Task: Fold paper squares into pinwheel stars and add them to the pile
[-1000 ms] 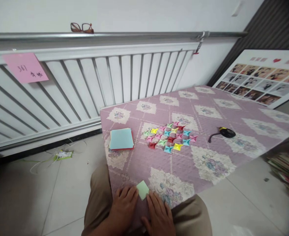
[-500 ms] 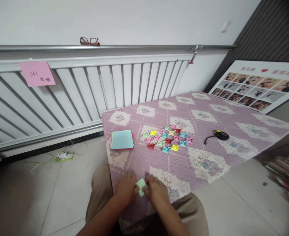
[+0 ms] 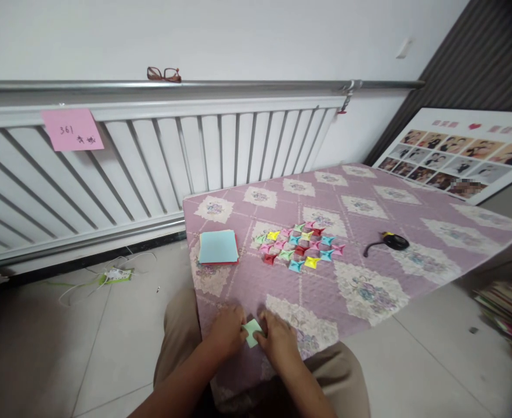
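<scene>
A small pale green paper square [image 3: 252, 333], standing on one corner like a diamond, is between my hands at the near end of the table. My left hand [image 3: 229, 332] grips its left corner with curled fingers. On the opposite side, my right hand [image 3: 278, 338] pinches the right corner between thumb and fingers. Beyond them lie several folded paper shapes [image 3: 299, 250] in green, pink, red, yellow and blue, set out in rows. A stack of paper sheets [image 3: 218, 247], blue on top with red showing beneath, rests at the table's left edge.
A purple floral cloth [image 3: 256, 284] covers the table. To the right lies a black and yellow object with a strap [image 3: 395, 241]. A white radiator [image 3: 221, 145] runs behind, with glasses [image 3: 163, 74] on its pipe. A photo board [image 3: 451, 154] leans at the far right.
The view has shifted slightly, moving the scene a little to the right. Both hands keep hold of the green paper square, with only small finger movement.
</scene>
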Motion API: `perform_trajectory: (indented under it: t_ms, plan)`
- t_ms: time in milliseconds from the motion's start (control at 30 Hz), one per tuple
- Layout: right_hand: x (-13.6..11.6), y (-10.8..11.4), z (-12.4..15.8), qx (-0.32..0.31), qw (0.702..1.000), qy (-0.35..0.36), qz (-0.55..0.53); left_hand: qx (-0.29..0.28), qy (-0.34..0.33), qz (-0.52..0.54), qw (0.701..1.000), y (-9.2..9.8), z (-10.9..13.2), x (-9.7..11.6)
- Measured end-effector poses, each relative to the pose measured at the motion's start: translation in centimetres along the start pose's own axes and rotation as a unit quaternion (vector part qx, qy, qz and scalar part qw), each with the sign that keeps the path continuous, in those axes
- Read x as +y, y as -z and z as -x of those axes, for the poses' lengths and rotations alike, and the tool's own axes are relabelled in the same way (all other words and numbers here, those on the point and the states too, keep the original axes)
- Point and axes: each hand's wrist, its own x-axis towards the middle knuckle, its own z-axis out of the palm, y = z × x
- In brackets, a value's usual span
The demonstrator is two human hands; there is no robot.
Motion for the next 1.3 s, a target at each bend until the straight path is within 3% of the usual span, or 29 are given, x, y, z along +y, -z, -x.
perform_trajectory:
  t_ms: [367,533,633,767,933,1067,1300]
  plan:
    - [0.5,0.2,-0.1,-0.011,0.997,0.073,-0.017,-0.014,-0.085,-0.015,0.996,-0.3,-0.7,-1.2]
    - [0.4,1.1,-0.2,-0.005,0.991,0.133,-0.022,0.031,-0.108,-0.038,0.993,0.0,0.0,-1.0]
    - [0.4,1.3,-0.1,0.039,0.985,0.165,-0.004,0.072,-0.114,-0.071,0.988,-0.2,0.7,-0.7]
    - [1.0,-0.1,0.6,0.138,0.963,0.223,0.057,0.089,-0.148,-0.113,0.978,-1.3,1.3,-0.8]
    - [2.0,-2.5,1.7,0.14,0.962,0.224,0.069,0.095,-0.184,-0.15,0.967,-3.2,1.9,-1.7]
    - [2.2,-3.2,2.2,0.122,0.971,0.205,0.026,0.106,-0.179,-0.162,0.965,-4.2,2.5,-2.1]
    - [2.6,-2.9,2.9,0.084,0.982,0.165,-0.034,0.126,-0.133,-0.091,0.979,-3.9,3.7,-1.7]
